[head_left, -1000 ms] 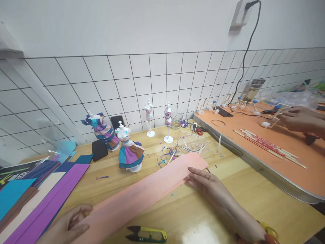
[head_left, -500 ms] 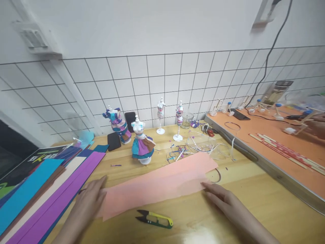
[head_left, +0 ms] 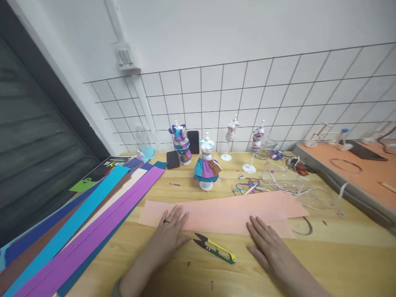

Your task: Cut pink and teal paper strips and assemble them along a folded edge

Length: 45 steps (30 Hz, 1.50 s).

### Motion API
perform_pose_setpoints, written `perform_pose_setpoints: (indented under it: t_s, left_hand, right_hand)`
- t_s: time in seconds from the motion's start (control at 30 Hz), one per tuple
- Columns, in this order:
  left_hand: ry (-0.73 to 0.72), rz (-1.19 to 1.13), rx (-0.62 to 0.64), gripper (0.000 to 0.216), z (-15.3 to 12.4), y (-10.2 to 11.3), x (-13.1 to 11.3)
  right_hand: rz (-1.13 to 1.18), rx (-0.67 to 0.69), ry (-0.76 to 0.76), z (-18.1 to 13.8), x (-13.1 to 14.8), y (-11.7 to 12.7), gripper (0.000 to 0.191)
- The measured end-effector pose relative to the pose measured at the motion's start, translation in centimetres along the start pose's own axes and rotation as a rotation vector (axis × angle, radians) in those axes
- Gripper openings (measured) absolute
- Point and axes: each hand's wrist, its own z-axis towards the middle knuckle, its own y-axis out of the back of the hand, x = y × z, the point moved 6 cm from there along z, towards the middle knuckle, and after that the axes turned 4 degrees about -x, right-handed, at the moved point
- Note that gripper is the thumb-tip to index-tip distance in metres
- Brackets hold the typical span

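A long strip of peach crepe paper (head_left: 216, 214) lies across the wooden table, with a second layer showing at its right end. My left hand (head_left: 171, 231) rests flat near the strip's left part, fingers spread, a ring on one finger. Toward the right end, my right hand (head_left: 267, 243) also lies flat on the paper's lower edge with its fingers stretched out. Between the hands, just below the strip, are yellow and green thread snips (head_left: 216, 248). Behind the paper stands a small mannequin (head_left: 206, 161) in a teal, purple and brown skirt.
Coloured paper strips (head_left: 102, 231) are piled at the left. More mannequins, one dressed (head_left: 181, 142) and two slim ones on stands (head_left: 232, 132), line the back beside two phones (head_left: 173, 159). Tangled ribbon scraps (head_left: 278, 181) and a glass jar (head_left: 266, 149) sit right, near a raised orange surface (head_left: 371, 177).
The view has swung left. My left hand has moved from the strip's left end onto the paper, and my right hand now lies on it too. The strip lies straighter and flatter.
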Motion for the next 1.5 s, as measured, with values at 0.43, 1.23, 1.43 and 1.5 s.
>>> perform_pose_setpoints:
  t_s: [0.43, 1.23, 1.43, 1.5]
  left_hand:
    - [-0.037, -0.058, -0.159, 0.049, -0.9, 2.5, 0.2]
    - [0.009, -0.112, -0.068, 0.061, -1.1, 1.5, 0.3]
    - [0.024, -0.111, -0.072, 0.061, -1.2, 1.6, 0.2]
    - [0.023, -0.109, -0.078, 0.060, -1.3, 1.7, 0.1]
  right_hand:
    - [0.172, 0.086, 0.097, 1.1, 3.4, 2.2, 0.047]
    - [-0.083, -0.076, 0.069, 0.7, -0.3, 0.3, 0.063]
    - [-0.105, -0.061, 0.083, 0.5, -0.4, 0.0, 0.061]
    - [-0.108, -0.060, 0.078, 0.5, -0.1, 0.3, 0.062]
